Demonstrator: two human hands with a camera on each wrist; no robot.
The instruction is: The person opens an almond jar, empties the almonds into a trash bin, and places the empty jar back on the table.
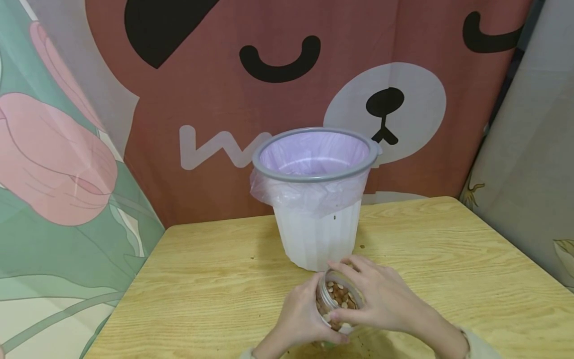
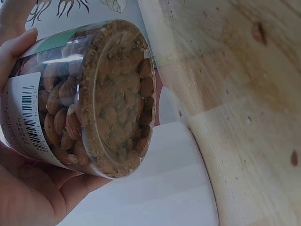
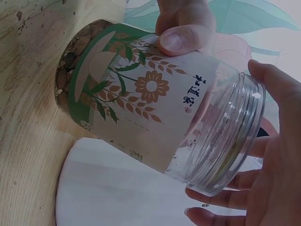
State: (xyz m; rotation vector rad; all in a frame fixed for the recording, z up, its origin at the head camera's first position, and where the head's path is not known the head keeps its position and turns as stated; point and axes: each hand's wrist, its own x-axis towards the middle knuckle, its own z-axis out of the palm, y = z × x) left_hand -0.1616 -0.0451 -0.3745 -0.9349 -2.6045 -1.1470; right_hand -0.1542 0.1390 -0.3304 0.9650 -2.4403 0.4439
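Observation:
A clear plastic jar [image 1: 338, 299] of almonds, with a green-and-white flower label [image 3: 141, 94] and no lid on its threaded mouth, is tilted just above the wooden table [image 1: 202, 279]. My left hand [image 1: 299, 314] grips its body from the left; the palm shows under the jar [image 2: 94, 99] in the left wrist view. My right hand [image 1: 385, 301] curls round the jar's open mouth, with thumb and fingers [image 3: 221, 197] at the rim. Directly behind the jar stands a white bin [image 1: 318, 234] with a grey rim and a purple liner.
The table's left edge [image 1: 130, 289] and far right corner [image 1: 453, 199] border patterned curtains. Small crumbs dot the wood near the bin [image 1: 360, 247]. The bin's white wall [image 2: 155, 188] is close beside the jar.

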